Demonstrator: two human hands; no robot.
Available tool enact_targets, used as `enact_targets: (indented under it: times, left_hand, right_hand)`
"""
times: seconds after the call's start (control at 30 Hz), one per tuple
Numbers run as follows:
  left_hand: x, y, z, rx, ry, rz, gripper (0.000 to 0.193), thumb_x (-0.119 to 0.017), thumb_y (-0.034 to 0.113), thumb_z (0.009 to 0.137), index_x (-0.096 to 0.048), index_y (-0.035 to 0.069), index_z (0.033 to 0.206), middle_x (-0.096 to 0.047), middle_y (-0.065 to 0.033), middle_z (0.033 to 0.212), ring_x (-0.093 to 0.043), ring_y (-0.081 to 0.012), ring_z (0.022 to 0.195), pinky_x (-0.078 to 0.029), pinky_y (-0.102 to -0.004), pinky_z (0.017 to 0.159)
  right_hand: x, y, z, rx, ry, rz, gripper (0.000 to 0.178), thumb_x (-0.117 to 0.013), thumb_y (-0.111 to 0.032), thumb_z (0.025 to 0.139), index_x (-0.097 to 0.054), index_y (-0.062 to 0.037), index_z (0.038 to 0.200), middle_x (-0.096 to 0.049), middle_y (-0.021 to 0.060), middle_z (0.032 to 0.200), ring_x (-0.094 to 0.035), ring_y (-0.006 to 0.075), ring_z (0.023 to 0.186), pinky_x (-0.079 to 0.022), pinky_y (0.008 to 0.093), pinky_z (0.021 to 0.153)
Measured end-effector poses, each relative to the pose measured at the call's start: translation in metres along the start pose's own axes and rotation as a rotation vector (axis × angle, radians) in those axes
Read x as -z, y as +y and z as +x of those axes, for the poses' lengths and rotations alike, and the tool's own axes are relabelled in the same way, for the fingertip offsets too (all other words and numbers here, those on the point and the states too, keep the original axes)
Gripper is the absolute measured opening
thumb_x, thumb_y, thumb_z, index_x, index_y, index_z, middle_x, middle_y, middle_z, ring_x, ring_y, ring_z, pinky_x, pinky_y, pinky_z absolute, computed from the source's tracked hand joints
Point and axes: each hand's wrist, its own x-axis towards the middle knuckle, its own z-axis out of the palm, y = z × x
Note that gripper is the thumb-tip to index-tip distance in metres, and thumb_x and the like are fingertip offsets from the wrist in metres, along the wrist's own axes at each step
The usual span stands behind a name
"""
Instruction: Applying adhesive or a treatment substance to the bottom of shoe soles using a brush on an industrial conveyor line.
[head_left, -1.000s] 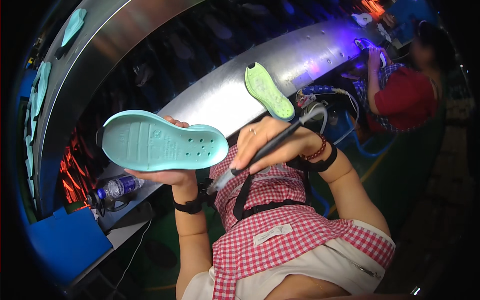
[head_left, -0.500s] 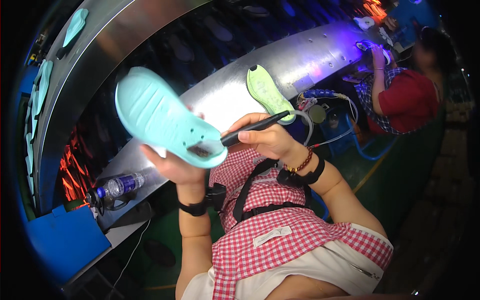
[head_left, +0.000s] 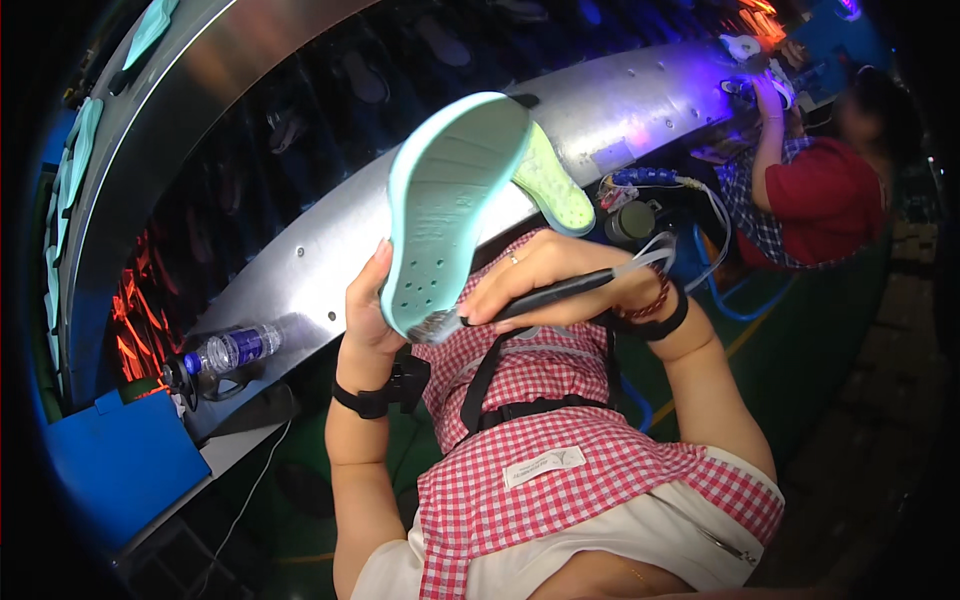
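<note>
My left hand (head_left: pixel 366 308) is closed around the edge of a turquoise shoe sole (head_left: pixel 455 185), which it holds up with the toe end pointing away. In my right hand (head_left: pixel 550 279) is a black-handled brush (head_left: pixel 545 298) with a clear tube running from its back end. The brush's bristles touch the heel end of the sole, near several small holes. Behind the turquoise sole, a pale green shoe sole (head_left: pixel 555 185) lies on the metal bench, its far end hidden.
A curved metal bench (head_left: pixel 330 245) runs in front of me. A water bottle (head_left: pixel 240 347) lies on it at left, near a blue box (head_left: pixel 125 465). More turquoise soles (head_left: pixel 78 165) sit on the far-left rack. A co-worker in a red top (head_left: pixel 825 195) works at right, past a blue-fitted hose (head_left: pixel 645 177).
My left hand has turned the turquoise sole more upright, and its toe end has swung to the right. The brush has shifted slightly down, along the sole's heel edge.
</note>
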Motion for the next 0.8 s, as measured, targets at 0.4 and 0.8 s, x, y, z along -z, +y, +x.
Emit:
enact_targets:
  times: [0.4,0.8]
  left_hand:
    - [-0.008,0.012,-0.002,0.336,0.190,0.201,0.051,-0.045,0.030,0.088,-0.041,-0.007,0.123,-0.056,-0.0174,0.108,-0.058,-0.0234,0.095,-0.046,-0.0341,0.085]
    - [0.020,0.025,-0.029,0.255,0.155,0.152,0.057,-0.048,0.036,0.082,-0.047,-0.009,0.118,-0.059,-0.0191,0.104,-0.060,-0.0241,0.090,-0.047,-0.0327,0.081]
  right_hand:
    - [0.041,-0.023,-0.002,-0.021,-0.291,-0.120,0.022,-0.061,-0.003,0.076,-0.062,-0.0021,0.098,-0.064,0.0123,0.097,-0.063,0.0241,0.087,-0.048,0.0312,0.075]
    - [0.044,-0.005,-0.007,0.047,0.066,-0.086,0.019,-0.064,0.001,0.075,-0.065,0.0013,0.094,-0.065,0.0149,0.097,-0.062,0.0261,0.093,-0.049,0.0320,0.083]
